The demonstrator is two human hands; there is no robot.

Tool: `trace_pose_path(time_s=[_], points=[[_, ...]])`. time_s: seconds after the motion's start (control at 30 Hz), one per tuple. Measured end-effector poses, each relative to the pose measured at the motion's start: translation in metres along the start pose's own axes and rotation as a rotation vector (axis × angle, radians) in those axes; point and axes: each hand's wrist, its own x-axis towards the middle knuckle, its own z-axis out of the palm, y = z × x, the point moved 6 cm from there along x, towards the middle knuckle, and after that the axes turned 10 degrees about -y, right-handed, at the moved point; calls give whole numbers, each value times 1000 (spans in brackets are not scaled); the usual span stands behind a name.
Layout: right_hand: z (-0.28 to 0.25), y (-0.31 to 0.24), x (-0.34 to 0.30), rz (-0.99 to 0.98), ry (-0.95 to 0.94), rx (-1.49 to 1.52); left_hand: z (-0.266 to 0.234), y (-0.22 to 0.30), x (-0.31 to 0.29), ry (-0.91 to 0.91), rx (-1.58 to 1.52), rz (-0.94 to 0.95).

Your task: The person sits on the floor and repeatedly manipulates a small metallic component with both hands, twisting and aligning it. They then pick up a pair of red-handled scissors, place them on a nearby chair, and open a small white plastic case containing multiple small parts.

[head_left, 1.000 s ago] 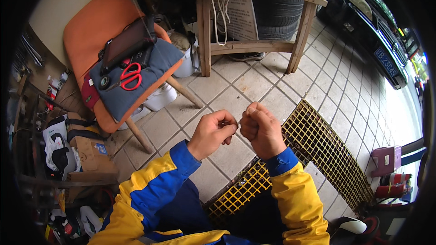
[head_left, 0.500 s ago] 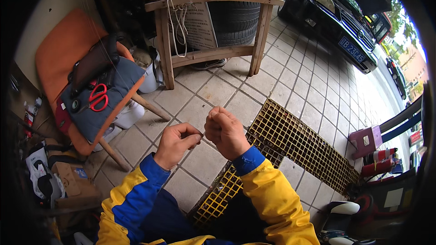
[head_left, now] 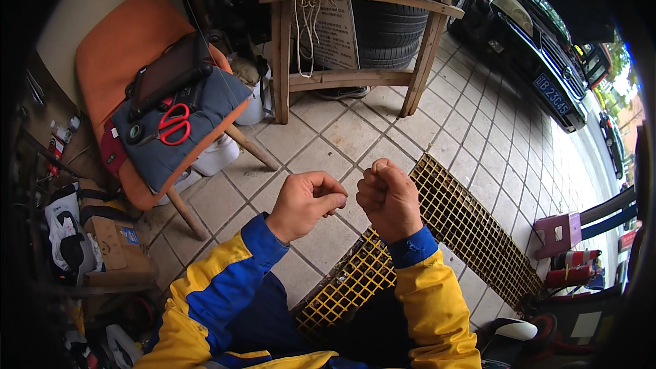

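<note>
My left hand (head_left: 305,206) is raised over the tiled floor, its thumb and forefinger pinched together. Whatever lies in the pinch is too small to make out. Close by on the right, my right hand (head_left: 389,200) is closed in a fist, thumb on top, and its fingers hide anything inside. A small gap separates the two hands. From the top left a thin, pale strand (head_left: 217,52) hangs past the chair; its lower end fades from sight. Red-handled scissors (head_left: 174,125) and a small dark roll (head_left: 135,131) rest on a grey cloth (head_left: 198,143) on the orange chair (head_left: 113,44).
Ahead stands a wooden frame (head_left: 280,61) with stacked tyres (head_left: 388,34) behind it. A yellow floor grating (head_left: 471,222) crosses the tiles at right. Cardboard boxes (head_left: 116,260) sit at lower left, a purple stool (head_left: 557,234) at far right, and a black car (head_left: 540,48) beyond.
Both hands have shifted right in the picture and lie a little farther apart. The whole scene has also shifted right as the view turned.
</note>
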Motion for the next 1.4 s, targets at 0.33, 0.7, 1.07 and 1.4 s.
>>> trace_pose_path(time_s=[0.33, 0.7, 1.07, 1.4], points=[[-10, -3, -10, 15, 45, -106, 7, 2, 6, 10, 47, -25], [-15, -8, -14, 36, -51, -130, 3, 11, 3, 30, 132, 74], [-4, -3, -14, 73, -117, -194, 5, -8, 6, 61, -660, -38], [-4, -4, -12, 40, -97, -205, 11, -8, 6, -81, -709, -125]])
